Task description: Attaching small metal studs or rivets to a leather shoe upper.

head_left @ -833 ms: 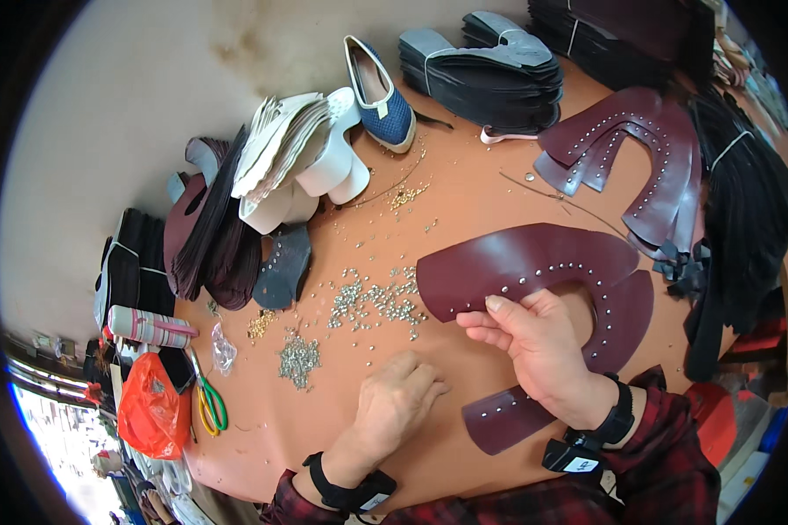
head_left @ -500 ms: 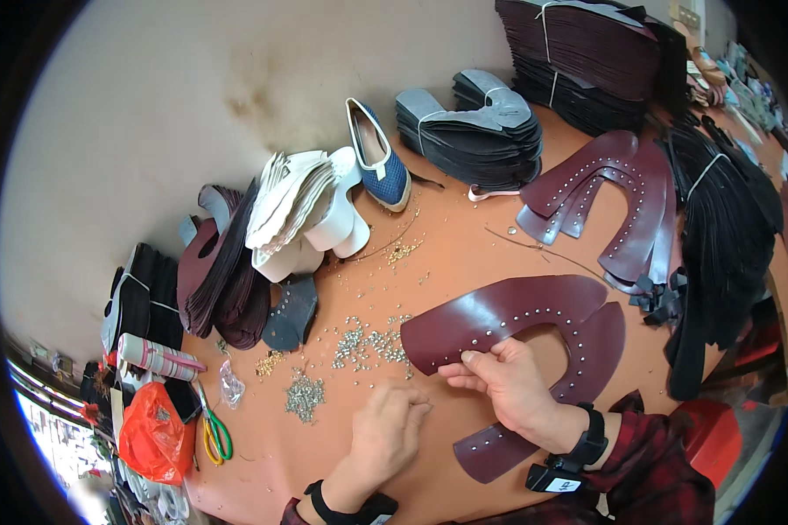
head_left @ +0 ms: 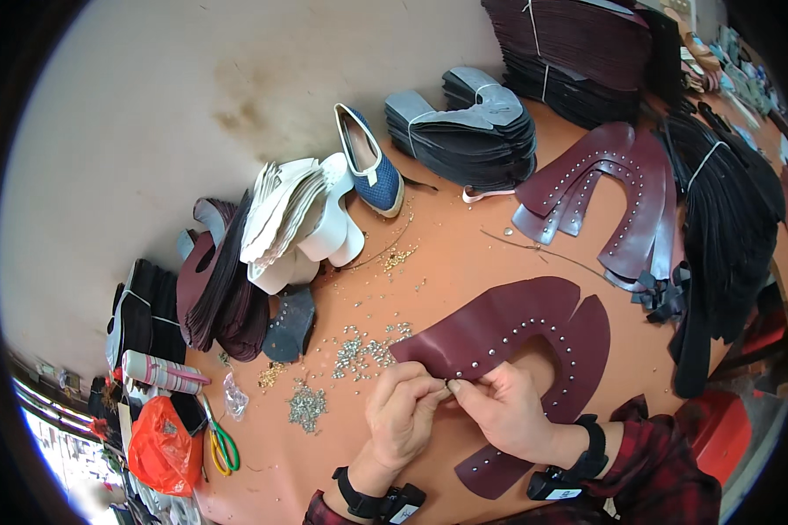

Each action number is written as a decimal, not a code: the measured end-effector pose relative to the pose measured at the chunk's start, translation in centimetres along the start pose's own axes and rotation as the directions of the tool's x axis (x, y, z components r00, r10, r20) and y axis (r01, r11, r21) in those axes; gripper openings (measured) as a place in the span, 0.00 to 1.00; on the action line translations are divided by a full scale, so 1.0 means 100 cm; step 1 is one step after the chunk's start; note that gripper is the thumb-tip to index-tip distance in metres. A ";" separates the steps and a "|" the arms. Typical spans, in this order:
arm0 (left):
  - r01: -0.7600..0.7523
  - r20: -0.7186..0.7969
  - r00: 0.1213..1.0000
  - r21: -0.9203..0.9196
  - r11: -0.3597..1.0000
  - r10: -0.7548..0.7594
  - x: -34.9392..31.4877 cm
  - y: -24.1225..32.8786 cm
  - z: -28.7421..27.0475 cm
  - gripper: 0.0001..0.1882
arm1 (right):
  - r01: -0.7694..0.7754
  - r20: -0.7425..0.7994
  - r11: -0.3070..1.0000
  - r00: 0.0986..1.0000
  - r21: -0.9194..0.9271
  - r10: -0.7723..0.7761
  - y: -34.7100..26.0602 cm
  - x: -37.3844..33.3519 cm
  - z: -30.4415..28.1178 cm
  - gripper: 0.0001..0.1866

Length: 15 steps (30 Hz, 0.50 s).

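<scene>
A maroon curved leather shoe upper (head_left: pixel 464 328) with a row of silver studs along its inner edge lies before me, its near edge lifted off the table. My right hand (head_left: pixel 512 416) is closed on that edge, thumb and fingers pinching the leather. Against the same edge, my left hand (head_left: pixel 403 416) meets it fingertip to fingertip. Its fingers are pinched together around something too small to make out. Loose silver studs (head_left: pixel 359 354) are scattered just beyond the left hand, and a denser pile of silver rivet parts (head_left: pixel 307 407) sits to its left.
Studded maroon uppers (head_left: pixel 617 144) lie at the right beside bundled black pieces (head_left: pixel 731 219). Along the wall stand tied grey-black stacks (head_left: pixel 464 136), a blue shoe (head_left: pixel 372 166) and white pieces (head_left: pixel 280 214). Green-yellow-handled scissors (head_left: pixel 223 446) and a red bag (head_left: pixel 162 446) are at left.
My left hand has moved up and right, from beside the upper to its edge, meeting my right hand's fingertips. The upper's left end has tilted slightly, and the whole view has shifted a little.
</scene>
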State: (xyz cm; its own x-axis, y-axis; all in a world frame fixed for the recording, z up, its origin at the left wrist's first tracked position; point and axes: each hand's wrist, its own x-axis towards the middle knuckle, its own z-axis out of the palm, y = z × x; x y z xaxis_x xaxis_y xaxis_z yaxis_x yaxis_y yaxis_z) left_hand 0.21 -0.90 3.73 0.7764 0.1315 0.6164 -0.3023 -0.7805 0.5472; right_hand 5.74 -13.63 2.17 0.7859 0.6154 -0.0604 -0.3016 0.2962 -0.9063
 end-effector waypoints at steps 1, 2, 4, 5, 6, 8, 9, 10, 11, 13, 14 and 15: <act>0.020 -0.024 1.000 -0.024 1.000 -0.020 -0.003 -0.002 0.001 0.08 | 0.029 0.000 0.999 1.000 -0.029 -0.029 -0.002 -0.001 0.001 0.07; 0.038 -0.048 0.998 -0.049 0.998 -0.041 -0.005 -0.003 0.001 0.08 | 0.026 -0.002 0.999 1.000 -0.028 -0.026 -0.004 -0.002 0.002 0.07; 0.030 -0.059 0.998 -0.054 0.998 -0.033 -0.006 -0.005 0.002 0.08 | 0.044 -0.003 0.999 0.999 -0.005 -0.044 -0.006 -0.003 0.004 0.07; 0.019 -0.071 0.997 -0.057 0.998 -0.023 -0.007 -0.006 0.002 0.08 | 0.041 -0.005 0.999 0.999 -0.005 -0.041 -0.005 -0.003 0.004 0.07; 0.021 -0.069 0.997 -0.058 0.998 -0.025 -0.006 -0.006 0.002 0.08 | 0.056 -0.011 0.998 0.998 -0.027 -0.056 -0.003 -0.003 0.004 0.07; -0.034 -0.067 0.997 0.009 0.999 0.034 -0.005 -0.006 0.001 0.08 | 0.067 -0.017 0.997 0.998 -0.047 -0.068 -0.001 -0.003 0.004 0.06; -0.032 -0.066 0.997 0.009 0.999 0.033 -0.004 -0.006 0.000 0.08 | 0.077 -0.006 0.993 0.997 -0.091 -0.078 -0.001 -0.003 0.003 0.06; -0.042 -0.062 0.997 0.008 0.999 0.042 -0.004 -0.006 0.000 0.08 | 0.087 0.005 0.987 0.996 -0.134 -0.087 0.000 -0.003 0.002 0.06; -0.051 -0.058 0.997 0.008 0.999 0.052 -0.004 -0.006 -0.001 0.08 | 0.086 0.004 0.988 0.996 -0.132 -0.086 0.001 -0.003 0.001 0.06; -0.051 -0.056 0.997 -0.004 0.999 0.051 -0.006 -0.008 0.001 0.07 | 0.132 0.036 0.979 0.991 -0.156 -0.128 0.003 -0.003 0.000 0.06; -0.052 -0.057 0.997 -0.016 0.999 0.051 -0.006 -0.008 0.001 0.05 | 0.130 0.032 0.979 0.991 -0.155 -0.127 0.004 -0.003 0.002 0.06; -0.052 -0.054 0.997 -0.018 0.999 0.051 -0.006 -0.008 0.001 0.05 | 0.150 0.005 0.979 0.989 -0.135 -0.151 0.004 -0.003 0.004 0.05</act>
State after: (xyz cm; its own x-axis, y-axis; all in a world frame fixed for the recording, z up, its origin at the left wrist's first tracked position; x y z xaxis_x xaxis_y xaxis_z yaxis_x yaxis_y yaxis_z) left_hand 0.02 -0.40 2.85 0.7290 0.1248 0.6731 -0.3520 -0.7749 0.5249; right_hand 5.19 -13.36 2.00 0.8197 0.5674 0.0790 -0.1046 0.2839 -0.9531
